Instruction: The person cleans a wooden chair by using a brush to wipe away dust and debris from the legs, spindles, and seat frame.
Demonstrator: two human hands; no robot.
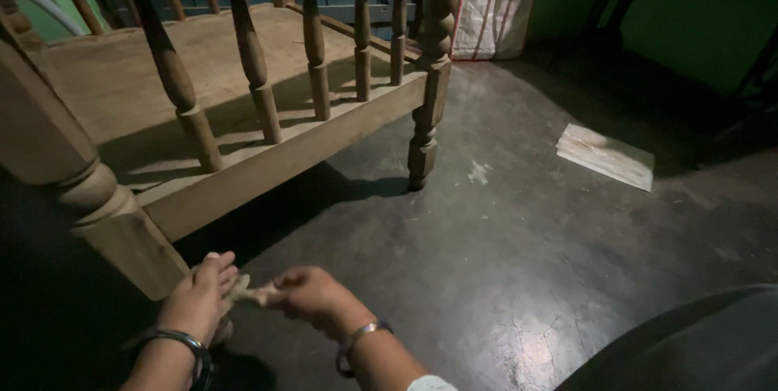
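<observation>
— Both hands pinch one small pale scrap (245, 290): left hand (197, 300) has its fingers folded over one end, right hand (312, 294) is closed to a loose fist on the other end. Neither is spread open.

— Where does the scrap sit?

— Stretched between the two hands, low in the view, just beside the near leg (89, 196) of the bed (267, 156) and above the floor (519, 261). It looks thin, crumpled and light tan (too small and dim to say whether cloth or paper).

— Go on, biggest things first.

— Bed: bare unfinished wood, flat plank deck, a straight side rail, and a row of turned spindles (254, 67) with rounded bulges. Its far leg (428, 75) is turned the same way and stands on the floor. Floor: dark grey, hard, mottled, with fine cracks near the right forearm. Against the green wall stands a white bag (490, 18) with red edging. A flat pale packet (606, 156) lies on the floor, well apart from the hands. Smallest: a metal bangle (361, 341) on the right wrist, a dark band (182, 342) on the left.
</observation>
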